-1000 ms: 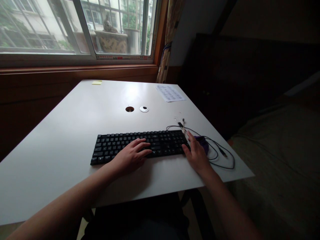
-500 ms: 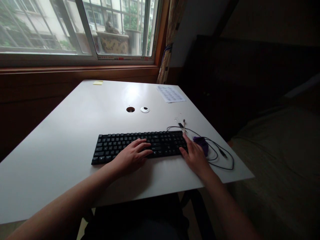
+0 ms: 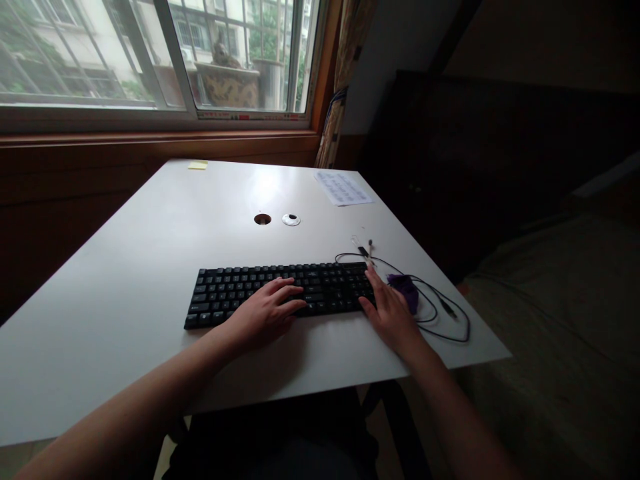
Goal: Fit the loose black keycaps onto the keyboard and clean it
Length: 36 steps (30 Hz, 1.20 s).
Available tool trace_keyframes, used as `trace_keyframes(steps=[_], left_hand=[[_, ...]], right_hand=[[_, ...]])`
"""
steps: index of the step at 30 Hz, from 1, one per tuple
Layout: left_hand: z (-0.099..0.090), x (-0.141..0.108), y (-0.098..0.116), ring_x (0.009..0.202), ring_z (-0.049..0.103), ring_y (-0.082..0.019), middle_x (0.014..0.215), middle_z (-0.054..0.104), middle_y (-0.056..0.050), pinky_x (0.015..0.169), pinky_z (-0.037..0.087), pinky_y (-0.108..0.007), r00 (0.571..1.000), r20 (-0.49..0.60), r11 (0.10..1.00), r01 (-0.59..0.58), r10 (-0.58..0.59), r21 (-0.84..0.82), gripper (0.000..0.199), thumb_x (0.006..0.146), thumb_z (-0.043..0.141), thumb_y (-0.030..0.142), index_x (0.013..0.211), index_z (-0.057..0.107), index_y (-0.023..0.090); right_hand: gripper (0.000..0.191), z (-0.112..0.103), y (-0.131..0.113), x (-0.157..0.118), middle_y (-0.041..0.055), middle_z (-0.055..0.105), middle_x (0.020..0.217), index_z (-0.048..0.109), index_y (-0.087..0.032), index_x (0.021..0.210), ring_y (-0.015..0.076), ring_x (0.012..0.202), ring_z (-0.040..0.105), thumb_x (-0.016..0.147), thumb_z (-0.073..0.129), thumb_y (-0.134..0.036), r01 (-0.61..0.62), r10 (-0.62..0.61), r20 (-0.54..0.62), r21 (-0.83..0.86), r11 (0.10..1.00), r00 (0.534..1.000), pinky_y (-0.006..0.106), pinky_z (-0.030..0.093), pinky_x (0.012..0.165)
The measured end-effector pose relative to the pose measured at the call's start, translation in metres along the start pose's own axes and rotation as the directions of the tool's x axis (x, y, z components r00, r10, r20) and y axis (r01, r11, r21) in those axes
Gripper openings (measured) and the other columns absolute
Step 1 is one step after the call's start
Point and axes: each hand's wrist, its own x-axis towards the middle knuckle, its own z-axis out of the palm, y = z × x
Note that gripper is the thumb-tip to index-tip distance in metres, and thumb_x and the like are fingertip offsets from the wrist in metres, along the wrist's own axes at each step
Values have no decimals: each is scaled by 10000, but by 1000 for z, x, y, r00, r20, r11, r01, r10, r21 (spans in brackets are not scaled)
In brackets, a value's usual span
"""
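Observation:
A black keyboard [image 3: 270, 290] lies flat on the white desk in front of me. My left hand [image 3: 270, 308] rests over its middle-right keys, fingers stretched out and slightly spread, holding nothing. At the keyboard's right end is my right hand [image 3: 389, 307]. Its thumb lies at the number keys and its forefinger reaches the far right corner, so the hand grips that end. A thin stick with a dark tip [image 3: 371, 244] lies just beyond the right fingertips. Beside the right hand sits a crumpled purple cloth [image 3: 405, 291], partly hidden by it.
A black cable [image 3: 457, 339] loops across the desk [image 3: 125, 267] at the right, near its edge. Printed paper [image 3: 345, 189] and a yellow note [image 3: 198, 165] lie at the back. A round hole [image 3: 263, 219] and a silver ring-shaped cover [image 3: 291, 219] are mid-desk.
The whole view has shifted very slightly. Both hands and the keyboard keep their places relative to each other.

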Motion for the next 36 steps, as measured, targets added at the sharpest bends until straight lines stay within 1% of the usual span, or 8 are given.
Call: trace_keyframes(steps=[3,6,9,12,15,19,27,36], left_hand=[[0,0,0,1411,456,-311,1396,602,-118,1182,425,-531,1000,-2,1000,1,-1,5,345,942,599,154,1281,646,203],[1,-1,0,1405,463,-315,1398,601,-118,1178,429,-541,1000,-9,1000,-5,5,9,340,942,602,160,1276,647,204],[2,-1,-1,1407,461,-310,1396,602,-119,1181,426,-534,1000,-7,1000,-2,2,1,340,942,604,158,1276,647,203],[1,-1,-1,1417,449,-309,1399,600,-117,1182,428,-524,1000,-9,1000,2,-3,-10,351,930,617,148,1275,648,205],[1,-1,-1,1417,446,-310,1401,598,-114,1180,430,-522,1000,-6,1000,4,-4,-12,351,929,620,147,1275,648,205],[0,0,0,1412,450,-308,1391,601,-117,1178,432,-523,1000,-6,1000,4,-4,-9,334,946,600,153,1272,650,200],[-1,0,0,1406,458,-317,1384,607,-121,1166,441,-541,1000,-12,1000,-4,4,-12,339,945,598,153,1277,648,201],[-1,0,0,1412,457,-318,1394,601,-119,1169,437,-546,1000,-8,1000,-5,5,-5,341,945,596,156,1278,644,207]], right_hand=[[666,0,0,0,115,377,1637,111,-282,1640,259,1449,454,1062,380,-475,14,-14,-8,-7,1000,1000,508,387,1149],[671,0,0,0,130,353,1647,116,-273,1641,274,1439,467,1059,382,-473,17,-18,-12,-17,1000,1000,513,407,1130],[667,0,0,0,127,384,1632,112,-276,1640,270,1429,480,1061,380,-470,19,-19,-10,-13,1000,1000,512,401,1135],[661,0,0,0,123,358,1646,118,-278,1637,265,1440,466,1062,382,-470,19,-19,-14,-5,1000,1000,509,395,1140],[647,0,-1,0,112,379,1637,136,-283,1634,256,1440,465,1064,382,-466,15,-16,-19,-7,1000,1000,505,389,1145],[638,0,-1,0,110,354,1650,156,-279,1631,257,1445,458,1064,377,-470,17,-17,-16,-14,1000,1000,503,389,1143],[623,0,0,0,97,361,1648,174,-287,1626,246,1456,444,1064,372,-470,20,-20,-6,-10,1000,1000,490,381,1153],[640,0,1,0,121,339,1655,136,-287,1634,258,1461,437,1064,358,-475,26,-26,11,-10,1000,1000,516,377,1148]])
